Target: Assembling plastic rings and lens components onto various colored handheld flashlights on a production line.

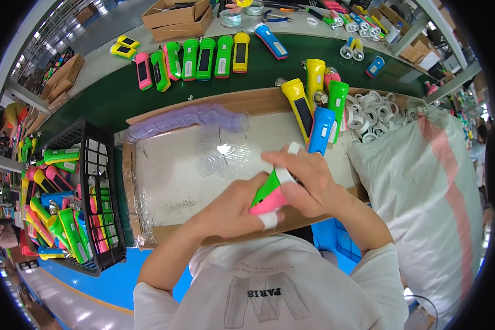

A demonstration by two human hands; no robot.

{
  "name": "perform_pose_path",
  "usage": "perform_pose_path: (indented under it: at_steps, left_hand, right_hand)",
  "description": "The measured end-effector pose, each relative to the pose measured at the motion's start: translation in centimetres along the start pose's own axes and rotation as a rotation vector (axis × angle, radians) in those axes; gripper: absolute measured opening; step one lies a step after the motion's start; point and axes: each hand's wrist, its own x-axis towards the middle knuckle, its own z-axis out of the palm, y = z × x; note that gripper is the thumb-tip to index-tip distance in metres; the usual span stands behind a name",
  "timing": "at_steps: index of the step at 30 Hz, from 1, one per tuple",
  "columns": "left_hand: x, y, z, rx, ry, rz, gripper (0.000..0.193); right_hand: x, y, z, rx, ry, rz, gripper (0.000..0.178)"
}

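A green and pink flashlight (268, 197) is held between my two hands, above the shallow cardboard tray (165, 159). My left hand (237, 204) wraps round its lower body. My right hand (311, 184) is closed about its head end, where a white rim shows partly between the fingers. White tape is wound on fingers of both hands. Beyond my hands in the tray lie loose clear discs (212, 164) and a long row of purplish clear discs (187, 120). Right of these, yellow, green and blue flashlights (320, 129) lean together, some with their heads uncovered.
White rings (371, 115) are heaped at the tray's right end, beside a bulging white woven sack (418, 203). A black crate (102, 220) full of colourful flashlights stands at left. Several finished-looking flashlights (205, 58) line the green bench, with a cardboard box (176, 22) behind.
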Motion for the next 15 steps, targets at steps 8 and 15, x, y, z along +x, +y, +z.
perform_pose_path:
  at_steps: [8,15]
  left_hand:
    - [1.2,-3.9,0.5,-0.581,-0.044,0.0,0.032]
    - [0.6,-5.5,0.9,-0.191,0.246,0.02,0.063]
  right_hand:
    - [1.4,1.5,1.2,0.404,0.0,0.026,0.065]
    - [-1.1,2.8,5.1,0.589,0.157,0.305,0.048]
